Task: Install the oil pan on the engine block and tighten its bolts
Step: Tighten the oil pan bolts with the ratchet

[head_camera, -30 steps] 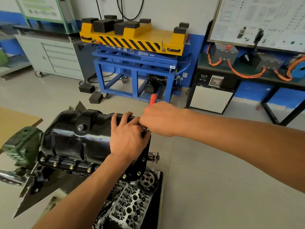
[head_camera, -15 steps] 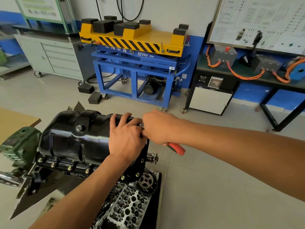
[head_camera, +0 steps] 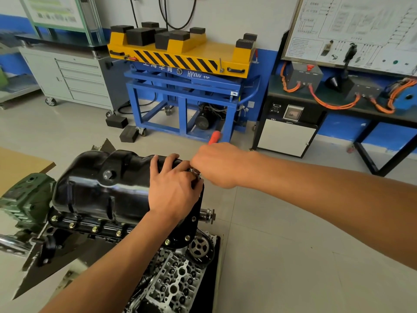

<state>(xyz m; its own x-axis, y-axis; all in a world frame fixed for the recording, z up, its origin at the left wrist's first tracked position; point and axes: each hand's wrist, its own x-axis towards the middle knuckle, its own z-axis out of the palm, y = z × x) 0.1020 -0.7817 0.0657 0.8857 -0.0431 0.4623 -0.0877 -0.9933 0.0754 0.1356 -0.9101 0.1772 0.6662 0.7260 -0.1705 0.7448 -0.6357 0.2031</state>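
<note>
at the left of the frame the oil pan (head_camera: 101, 188) sits seated on the engine block (head_camera: 67, 223). its long axis runs from the left edge toward the middle of the picture. a row of brass-coloured bolts (head_camera: 94, 228) shows along its near flange.

moving right, my left hand (head_camera: 173, 190) lies palm down on the pan's right end, fingers spread and draped over the top ridge. it braces the pan, it does not clasp it. i cannot tell whether its thumb touches the socket (head_camera: 195, 171) just beside it.

that socket is the point everything turns on. it sits at the pan's right end, wedged between my two hands, on a bolt i cannot see.

right of it, my right hand (head_camera: 216, 163) is fisted round the ratchet (head_camera: 214, 135). only the red handle tip pokes out above the knuckles, pointing up the frame, away from me. so the handle stands roughly crosswise to the pan's long axis, and the right hand is the one on the tool.

i judge the next swing must sweep the handle around the socket, without knocking the left hand's knuckles.
</note>
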